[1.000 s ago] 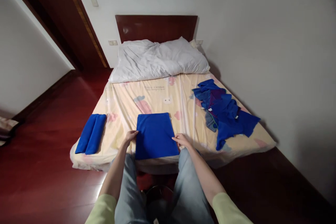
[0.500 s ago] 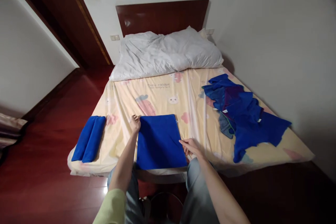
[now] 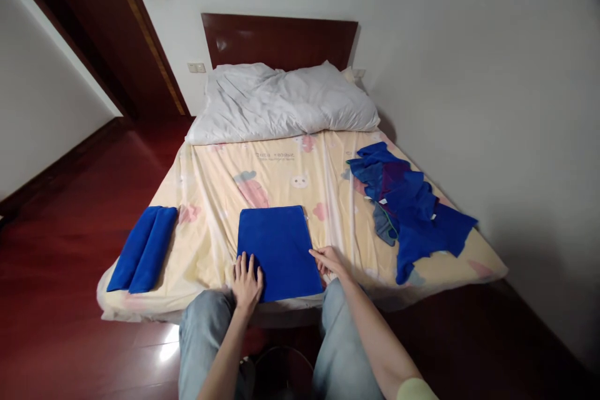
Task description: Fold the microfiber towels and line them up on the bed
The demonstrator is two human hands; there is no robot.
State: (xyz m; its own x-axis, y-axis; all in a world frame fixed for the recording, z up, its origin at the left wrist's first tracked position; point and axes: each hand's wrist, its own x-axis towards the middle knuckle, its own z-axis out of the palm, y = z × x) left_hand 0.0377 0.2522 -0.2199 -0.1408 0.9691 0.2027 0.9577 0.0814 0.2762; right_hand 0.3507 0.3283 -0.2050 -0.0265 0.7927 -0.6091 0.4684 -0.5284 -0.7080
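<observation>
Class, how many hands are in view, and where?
2: left hand on the near left part of the flat blue cloth; right hand at its right edge.

flat blue cloth (image 3: 284, 250): matt, smooth fabric | folded blue bundle (image 3: 143, 250): matt cloth | blue heap (image 3: 415, 206): matt cloth, rumpled | bedsheet (image 3: 206, 200): printed cloth, wrinkled | white bedding (image 3: 285, 103): creased cloth, faint sheen | headboard (image 3: 281, 40): dark wood look, smooth, glossy | floor (image 3: 70, 231): reddish wood look, polished, reflective | wall (image 3: 445, 44): smooth, matt | jeans (image 3: 204, 331): faded denim
</observation>
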